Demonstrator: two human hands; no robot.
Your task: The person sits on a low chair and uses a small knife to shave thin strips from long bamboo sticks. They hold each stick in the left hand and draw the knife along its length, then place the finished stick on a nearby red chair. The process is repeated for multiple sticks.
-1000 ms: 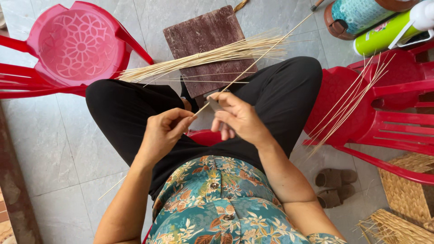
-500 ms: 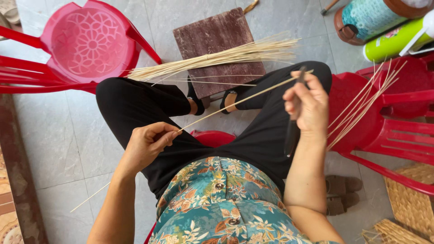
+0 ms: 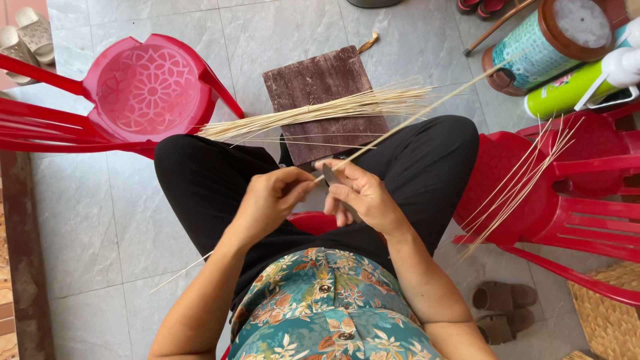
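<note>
My left hand [image 3: 270,200] pinches a long thin bamboo strip [image 3: 427,110] over my lap. The strip runs from the lower left up to the right. My right hand [image 3: 365,197] sits right beside the left, closed on a small dark knife [image 3: 331,175] whose blade rests against the strip. A bundle of pale strips [image 3: 313,113] lies across my knees, above a brown wooden board [image 3: 320,80] on the floor.
A red plastic chair [image 3: 143,87] lies tipped at the left. Another red chair [image 3: 567,200] at the right carries several loose strips [image 3: 520,180]. Containers [image 3: 553,40] stand at the top right, sandals [image 3: 500,310] and a woven basket [image 3: 610,320] at the lower right.
My right hand, out to the right along the strip half a second ago, has come back next to my left hand. The strip now reaches further up to the right.
</note>
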